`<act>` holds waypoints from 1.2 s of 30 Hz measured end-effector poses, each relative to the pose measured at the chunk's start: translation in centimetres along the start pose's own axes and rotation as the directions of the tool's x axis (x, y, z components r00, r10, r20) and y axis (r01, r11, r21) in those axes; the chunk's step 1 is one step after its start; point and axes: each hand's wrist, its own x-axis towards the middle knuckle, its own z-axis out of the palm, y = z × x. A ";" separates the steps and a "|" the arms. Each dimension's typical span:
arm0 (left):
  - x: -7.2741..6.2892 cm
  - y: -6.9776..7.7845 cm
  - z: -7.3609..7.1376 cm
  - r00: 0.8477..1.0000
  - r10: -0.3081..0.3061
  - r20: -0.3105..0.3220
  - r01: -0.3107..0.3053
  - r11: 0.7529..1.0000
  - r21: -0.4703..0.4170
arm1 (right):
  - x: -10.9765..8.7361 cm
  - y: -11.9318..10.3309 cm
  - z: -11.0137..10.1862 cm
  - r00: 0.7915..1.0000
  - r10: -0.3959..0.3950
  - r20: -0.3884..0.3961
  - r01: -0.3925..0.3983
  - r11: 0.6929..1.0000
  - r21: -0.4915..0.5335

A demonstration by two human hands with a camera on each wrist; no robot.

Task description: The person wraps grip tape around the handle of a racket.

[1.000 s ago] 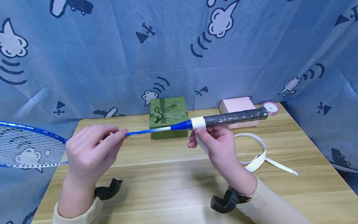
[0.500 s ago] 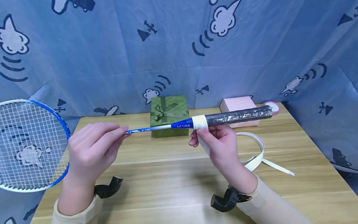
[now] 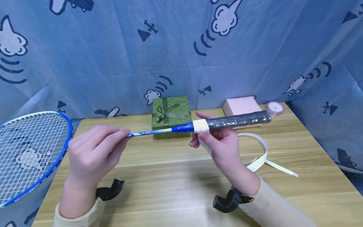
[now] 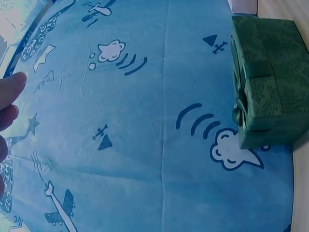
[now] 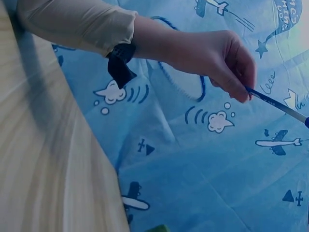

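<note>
A blue and white badminton racket (image 3: pixel 184 127) is held level above the table, its strung head at the left and its dark handle pointing right. My left hand (image 3: pixel 92 154) pinches the thin shaft between thumb and fingertips; the right wrist view also shows this pinch (image 5: pixel 236 87). White perforated grip tape (image 3: pixel 200 126) goes round the handle's front end, beside the blue cone. My right hand (image 3: pixel 222 148) pinches the tape under the handle, thumb in front, with one finger stretched up behind the handle. More of the white tape lies looped on the table beyond the right wrist.
On the wooden table (image 3: pixel 170 189), a green gift box (image 3: pixel 171 118) with a bow stands at the back. A pink box (image 3: pixel 241 105) and a pink-edged ribbon roll (image 3: pixel 274 108) stand to its right. A patterned blue curtain (image 3: pixel 170 47) hangs behind.
The racket has turned about its shaft, so its head goes from nearly edge-on to showing its strings, and lettering appears on the cone. A right finger now reaches up behind the handle.
</note>
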 end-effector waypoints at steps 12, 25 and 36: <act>-0.2 -0.2 -0.5 0.999 0.002 0.051 -0.001 1.000 -0.019 | -0.1 -0.3 -0.1 0.994 -0.072 0.084 0.072 0.997 0.010; 0.0 0.2 0.2 0.999 -0.034 -0.023 0.034 0.999 0.015 | -0.5 -0.1 0.0 0.997 -0.077 0.018 0.078 0.996 -0.053; 0.0 0.1 0.3 0.999 0.005 -0.036 -0.006 1.000 -0.021 | -0.1 -0.1 -0.1 0.994 -0.092 0.054 0.091 0.996 0.013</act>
